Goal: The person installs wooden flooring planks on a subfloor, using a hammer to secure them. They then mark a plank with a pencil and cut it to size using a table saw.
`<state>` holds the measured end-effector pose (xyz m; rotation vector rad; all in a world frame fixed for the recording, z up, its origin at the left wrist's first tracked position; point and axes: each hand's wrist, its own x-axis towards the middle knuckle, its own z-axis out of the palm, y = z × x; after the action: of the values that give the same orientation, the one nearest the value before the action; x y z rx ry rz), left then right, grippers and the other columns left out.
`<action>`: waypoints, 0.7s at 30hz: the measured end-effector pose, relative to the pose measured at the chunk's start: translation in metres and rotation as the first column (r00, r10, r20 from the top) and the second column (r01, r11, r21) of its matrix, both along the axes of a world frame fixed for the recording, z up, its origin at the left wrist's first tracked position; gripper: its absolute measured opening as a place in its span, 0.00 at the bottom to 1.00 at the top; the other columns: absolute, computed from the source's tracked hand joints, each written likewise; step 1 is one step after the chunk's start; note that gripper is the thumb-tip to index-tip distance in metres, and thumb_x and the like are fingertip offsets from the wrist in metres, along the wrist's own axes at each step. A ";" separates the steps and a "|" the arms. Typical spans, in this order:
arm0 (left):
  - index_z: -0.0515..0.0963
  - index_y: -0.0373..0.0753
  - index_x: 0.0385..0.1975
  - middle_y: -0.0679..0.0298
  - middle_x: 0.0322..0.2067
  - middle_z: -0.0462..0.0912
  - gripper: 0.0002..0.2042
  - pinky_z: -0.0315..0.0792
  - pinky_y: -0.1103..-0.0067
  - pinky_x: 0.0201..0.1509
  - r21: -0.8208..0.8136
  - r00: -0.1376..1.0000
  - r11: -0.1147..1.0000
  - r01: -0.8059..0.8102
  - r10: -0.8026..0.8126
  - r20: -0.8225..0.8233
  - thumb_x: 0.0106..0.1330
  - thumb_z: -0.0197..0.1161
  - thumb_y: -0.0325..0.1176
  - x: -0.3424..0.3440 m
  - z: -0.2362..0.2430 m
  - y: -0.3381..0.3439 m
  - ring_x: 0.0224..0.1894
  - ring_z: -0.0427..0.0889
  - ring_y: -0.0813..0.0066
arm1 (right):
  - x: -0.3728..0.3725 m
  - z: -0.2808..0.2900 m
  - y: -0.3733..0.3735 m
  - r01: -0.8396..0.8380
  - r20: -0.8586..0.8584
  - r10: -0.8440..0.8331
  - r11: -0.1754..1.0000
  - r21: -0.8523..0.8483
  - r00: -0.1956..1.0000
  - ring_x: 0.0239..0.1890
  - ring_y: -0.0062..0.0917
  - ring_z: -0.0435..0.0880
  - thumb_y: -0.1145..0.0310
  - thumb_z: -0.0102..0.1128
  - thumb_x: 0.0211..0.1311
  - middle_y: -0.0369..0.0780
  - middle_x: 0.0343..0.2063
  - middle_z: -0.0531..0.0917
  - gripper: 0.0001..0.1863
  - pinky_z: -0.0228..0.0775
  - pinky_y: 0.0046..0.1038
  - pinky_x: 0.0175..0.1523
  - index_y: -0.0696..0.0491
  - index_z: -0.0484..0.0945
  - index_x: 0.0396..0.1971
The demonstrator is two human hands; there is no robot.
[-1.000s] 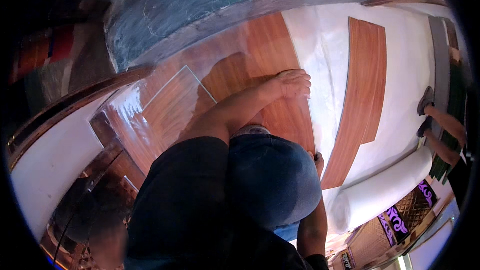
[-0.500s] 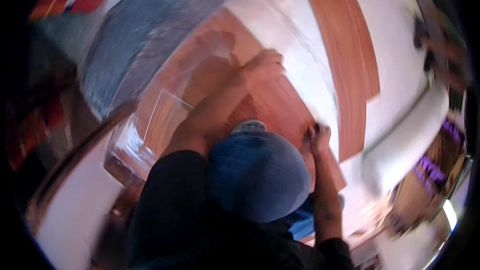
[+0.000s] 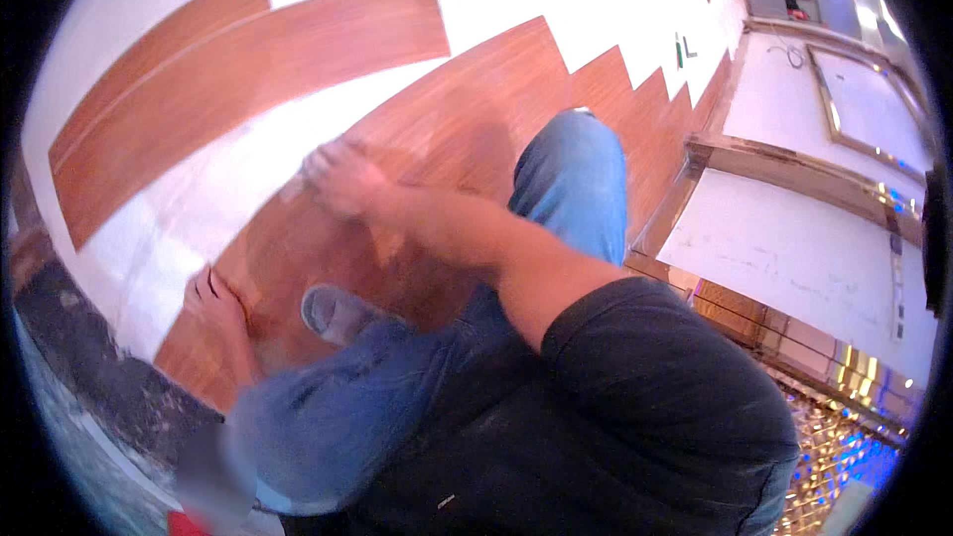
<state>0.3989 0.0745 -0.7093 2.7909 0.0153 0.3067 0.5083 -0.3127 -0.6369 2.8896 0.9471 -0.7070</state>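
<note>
Right hand (image 3: 342, 177) bent its fingers over the long outer edge of a plank (image 3: 273, 238), palm down and blurred, while the left hand (image 3: 216, 310) met the same edge nearer one end. Whether either hand gripped the wood or merely pressed on it, one could not tell.

Reddish-brown and flat, the plank lay at the border of the floor (image 3: 596, 89), with white underlay (image 3: 228, 179) beyond it. A shoe (image 3: 342, 313) stood between the worker's arms, and a knee in jeans (image 3: 571, 179) bent beside the right forearm. Two loose planks (image 3: 278, 79) lay side by side on the underlay, set apart from the floor.

By its look, the plank was thin, stiff along its length and light enough for one person, though apt to flex if lifted by a single end. Its smooth face would probably have given fingers little purchase, and its narrow edges and corners seemed the parts likeliest to chip. The long free edge offered the best hold, with the hands spread well apart, as they were here, and the pressure kept even.
</note>
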 end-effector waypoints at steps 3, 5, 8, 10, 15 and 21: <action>0.78 0.38 0.65 0.45 0.64 0.77 0.21 0.66 0.55 0.71 0.059 0.994 0.998 0.018 -0.011 -0.109 0.76 0.63 0.38 -0.004 -0.009 -0.012 0.66 0.74 0.46 | -0.013 -0.001 -0.001 0.051 0.009 -0.051 0.998 -0.046 0.999 0.79 0.47 0.59 0.45 0.44 0.82 0.51 0.77 0.65 0.36 0.45 0.51 0.84 0.58 0.66 0.76; 0.74 0.35 0.69 0.41 0.71 0.70 0.24 0.62 0.54 0.77 0.118 0.938 0.992 -0.043 0.081 -0.337 0.76 0.61 0.38 0.007 0.059 -0.046 0.72 0.69 0.43 | 0.002 0.041 0.005 0.171 -0.242 -0.175 0.985 -0.039 0.954 0.81 0.47 0.55 0.44 0.43 0.82 0.50 0.78 0.62 0.38 0.41 0.51 0.85 0.57 0.61 0.78; 0.66 0.34 0.76 0.42 0.79 0.59 0.33 0.49 0.51 0.84 0.324 0.899 0.946 0.014 0.130 -0.419 0.76 0.60 0.44 -0.002 0.020 -0.049 0.80 0.58 0.44 | -0.020 -0.020 -0.013 0.153 0.029 -0.159 0.977 0.149 0.987 0.82 0.46 0.52 0.39 0.47 0.79 0.52 0.78 0.61 0.43 0.38 0.51 0.85 0.58 0.58 0.79; 0.61 0.36 0.79 0.46 0.80 0.57 0.36 0.48 0.50 0.84 0.279 0.944 0.956 -0.091 0.172 -0.282 0.75 0.60 0.46 -0.011 0.023 -0.055 0.82 0.55 0.49 | 0.003 0.003 -0.010 0.090 -0.054 -0.088 0.995 0.043 0.995 0.79 0.46 0.58 0.39 0.55 0.75 0.52 0.74 0.66 0.44 0.45 0.49 0.84 0.57 0.61 0.77; 0.63 0.39 0.79 0.52 0.81 0.58 0.36 0.46 0.52 0.84 0.054 0.952 0.979 -0.198 0.205 -0.228 0.73 0.60 0.49 -0.005 0.028 -0.063 0.83 0.53 0.53 | 0.153 0.067 0.015 0.264 0.048 -0.275 0.950 0.167 0.960 0.61 0.46 0.77 0.50 0.75 0.63 0.51 0.54 0.80 0.32 0.73 0.43 0.64 0.59 0.79 0.56; 0.71 0.39 0.73 0.53 0.78 0.64 0.33 0.47 0.56 0.85 -0.159 0.967 0.964 -0.216 0.188 -0.174 0.70 0.63 0.45 -0.006 0.037 -0.055 0.82 0.56 0.58 | 0.328 0.019 0.000 0.221 0.030 -0.234 0.948 0.228 0.972 0.40 0.36 0.91 0.50 0.84 0.56 0.47 0.39 0.91 0.29 0.84 0.36 0.48 0.60 0.86 0.44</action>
<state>0.3929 0.0200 -0.6719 2.6320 0.3505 0.1247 0.8360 -0.3130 -0.6177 3.2363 0.7377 -0.5561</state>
